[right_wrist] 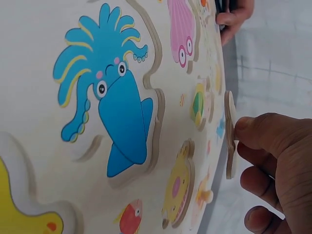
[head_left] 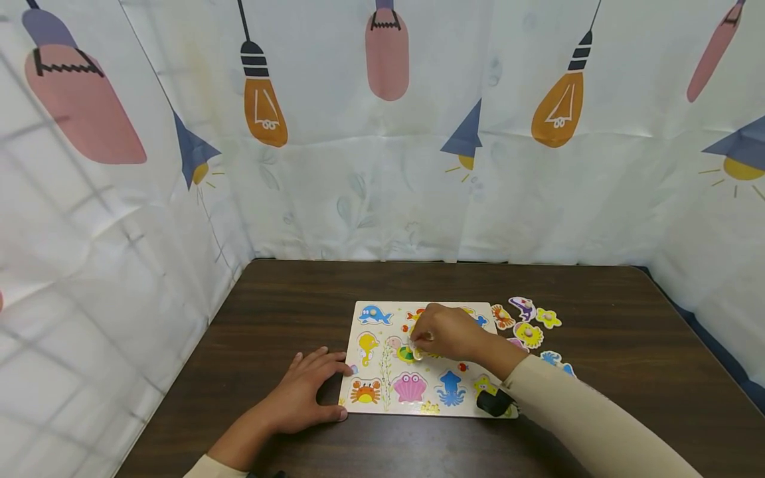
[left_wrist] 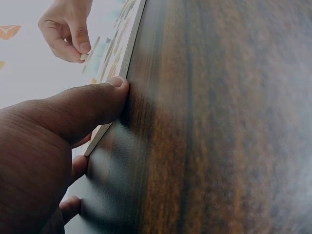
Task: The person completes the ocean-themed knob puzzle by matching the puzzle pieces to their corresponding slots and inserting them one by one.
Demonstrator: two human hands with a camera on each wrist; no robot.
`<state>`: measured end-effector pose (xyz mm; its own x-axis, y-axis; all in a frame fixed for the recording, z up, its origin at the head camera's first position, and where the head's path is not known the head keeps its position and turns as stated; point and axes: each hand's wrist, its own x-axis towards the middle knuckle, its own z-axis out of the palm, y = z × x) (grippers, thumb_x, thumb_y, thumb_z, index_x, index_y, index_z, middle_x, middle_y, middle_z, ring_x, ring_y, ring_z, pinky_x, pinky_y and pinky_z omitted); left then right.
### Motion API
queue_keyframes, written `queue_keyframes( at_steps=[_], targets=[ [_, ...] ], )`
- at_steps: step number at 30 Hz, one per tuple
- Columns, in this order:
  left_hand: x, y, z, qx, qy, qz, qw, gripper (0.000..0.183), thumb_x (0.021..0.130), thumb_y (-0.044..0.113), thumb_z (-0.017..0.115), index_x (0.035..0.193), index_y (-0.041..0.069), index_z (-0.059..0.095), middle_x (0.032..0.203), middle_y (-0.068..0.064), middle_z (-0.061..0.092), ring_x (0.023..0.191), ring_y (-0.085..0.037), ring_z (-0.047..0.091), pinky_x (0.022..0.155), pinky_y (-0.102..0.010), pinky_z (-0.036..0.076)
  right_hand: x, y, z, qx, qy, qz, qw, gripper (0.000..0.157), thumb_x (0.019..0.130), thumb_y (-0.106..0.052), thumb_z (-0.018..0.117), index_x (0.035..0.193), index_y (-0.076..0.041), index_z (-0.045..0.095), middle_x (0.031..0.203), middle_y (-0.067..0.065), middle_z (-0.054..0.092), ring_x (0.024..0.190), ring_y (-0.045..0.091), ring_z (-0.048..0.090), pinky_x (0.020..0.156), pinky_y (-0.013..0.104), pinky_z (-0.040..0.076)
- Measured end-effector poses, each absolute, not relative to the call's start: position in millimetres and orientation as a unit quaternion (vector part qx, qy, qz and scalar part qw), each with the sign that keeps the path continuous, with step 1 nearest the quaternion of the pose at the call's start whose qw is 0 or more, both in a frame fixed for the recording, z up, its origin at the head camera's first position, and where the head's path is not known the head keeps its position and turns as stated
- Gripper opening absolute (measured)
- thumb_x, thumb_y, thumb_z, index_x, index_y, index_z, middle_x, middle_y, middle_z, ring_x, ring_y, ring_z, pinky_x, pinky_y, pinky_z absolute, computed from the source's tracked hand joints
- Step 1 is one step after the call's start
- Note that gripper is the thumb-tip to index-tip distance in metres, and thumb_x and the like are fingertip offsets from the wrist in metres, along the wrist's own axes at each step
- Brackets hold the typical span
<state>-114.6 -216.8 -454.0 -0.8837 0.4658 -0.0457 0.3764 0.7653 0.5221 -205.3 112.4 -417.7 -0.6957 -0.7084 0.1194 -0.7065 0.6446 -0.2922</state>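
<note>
A flat wooden puzzle piece (right_wrist: 230, 134) is seen edge-on in the right wrist view, its picture hidden. My right hand (head_left: 451, 332) pinches it between thumb and fingers above the middle of the puzzle board (head_left: 373, 358). Sea-animal pictures cover the board, among them a blue squid (right_wrist: 114, 97), a pink shell (head_left: 409, 387), a crab (head_left: 365, 391) and a green turtle (head_left: 406, 354) near the right hand. My left hand (head_left: 305, 392) lies at the board's left side, fingers spread, with the thumb (left_wrist: 105, 100) touching the board's edge.
Several loose pieces lie right of the board, including a purple dolphin-like piece (head_left: 523, 307), a yellow star (head_left: 548, 318) and a yellow round piece (head_left: 528, 334). The dark wooden table (head_left: 299, 299) meets a patterned white curtain (head_left: 382, 199) at the back.
</note>
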Motion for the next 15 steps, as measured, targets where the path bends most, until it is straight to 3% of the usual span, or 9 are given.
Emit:
queue_keyframes(
  at_steps=[15],
  targets=[
    [-114.0,-217.7,-454.5,0.230,0.934,0.258,0.084,0.059,0.080,0.055,0.082,0.129,0.031,0.061,0.153,0.000,0.048,0.149,-0.039,0.028,0.115,-0.073,0.008,-206.6,95.5,-418.3,-0.401,0.904,-0.150,0.004,0.009,0.091,-0.025,0.080,0.100,-0.024,0.082,0.092,-0.018,0.068,0.088,0.003,0.055,0.069,0.024,0.050]
  ],
)
